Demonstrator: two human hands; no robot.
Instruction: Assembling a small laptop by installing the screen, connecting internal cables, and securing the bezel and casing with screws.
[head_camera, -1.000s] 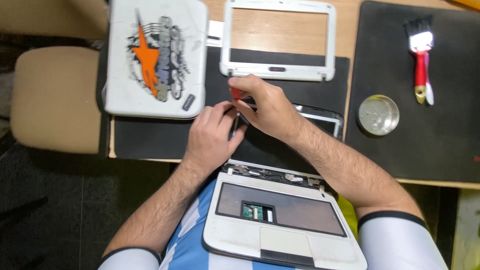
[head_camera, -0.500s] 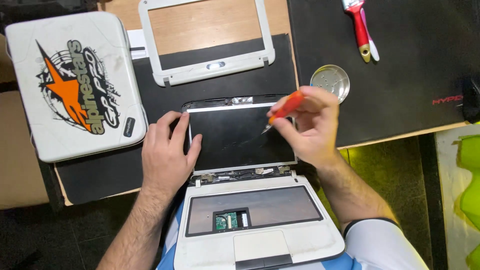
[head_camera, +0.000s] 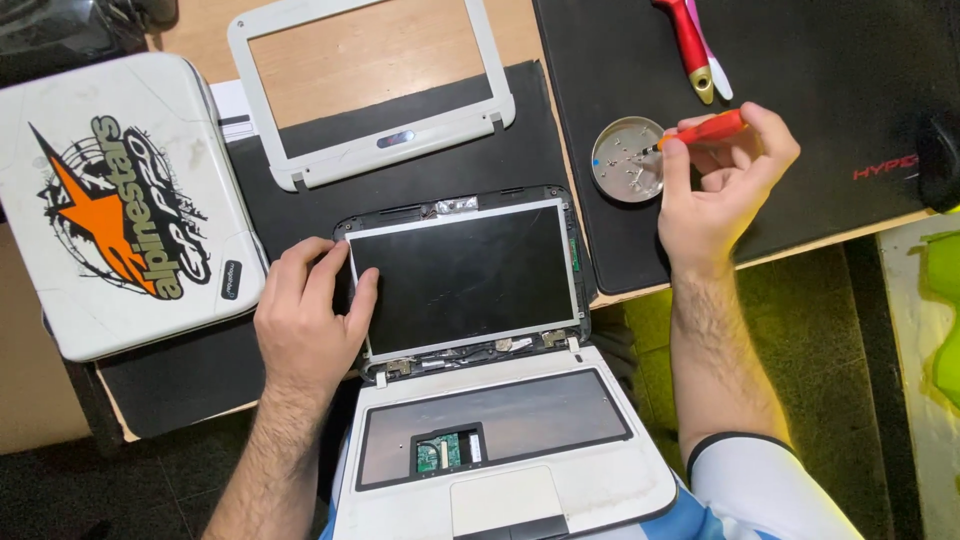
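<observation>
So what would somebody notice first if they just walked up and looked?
Probably the small white laptop in the middle, opened up with its dark screen bare; the left hand rests on the screen's left edge. Its white frame lies above. The right hand holds an orange screwdriver over a round metal dish.

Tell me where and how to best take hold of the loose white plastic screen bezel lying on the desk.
Grip the white plastic screen bezel by its thicker bottom bar, coming from the near side above the small laptop's bare black screen. It lies flat as an open rectangle with thin side rails; the wider bar looks sturdiest, and nothing seems to block that edge.
</observation>
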